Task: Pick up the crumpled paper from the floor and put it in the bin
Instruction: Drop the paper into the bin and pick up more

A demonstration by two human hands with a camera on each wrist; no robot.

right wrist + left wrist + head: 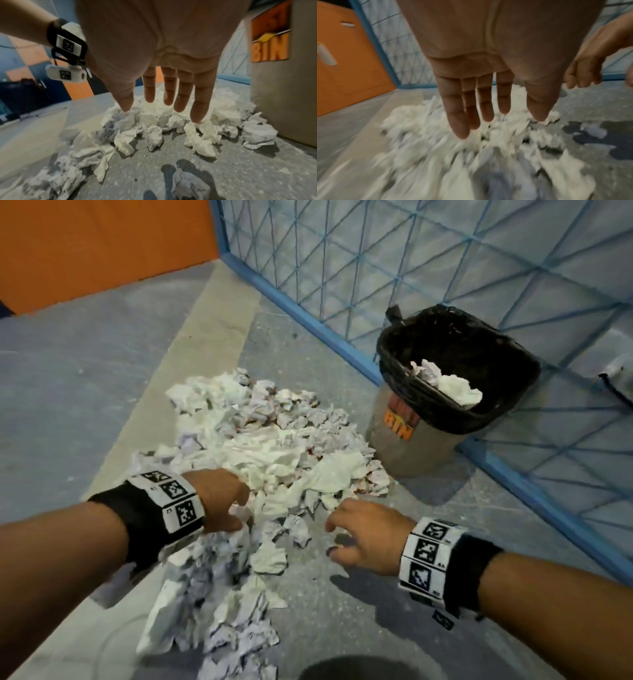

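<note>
A big heap of crumpled white paper (270, 453) covers the grey floor in the middle of the head view. A grey bin (421, 440) with a black liner stands to its right and holds a few paper balls (452, 386). My left hand (226, 501) hovers over the heap's near left side, fingers straight, holding nothing (479, 108). My right hand (359, 532) is low over the heap's near right edge, fingers spread and empty (171, 97). The paper (154, 129) lies just beyond its fingertips, and the bin (283, 94) is at the right.
A blue wire-mesh fence (411, 268) runs behind the bin along the right. An orange wall (85, 244) stands at the back left. One loose paper ball (190, 185) lies on the floor under my right hand.
</note>
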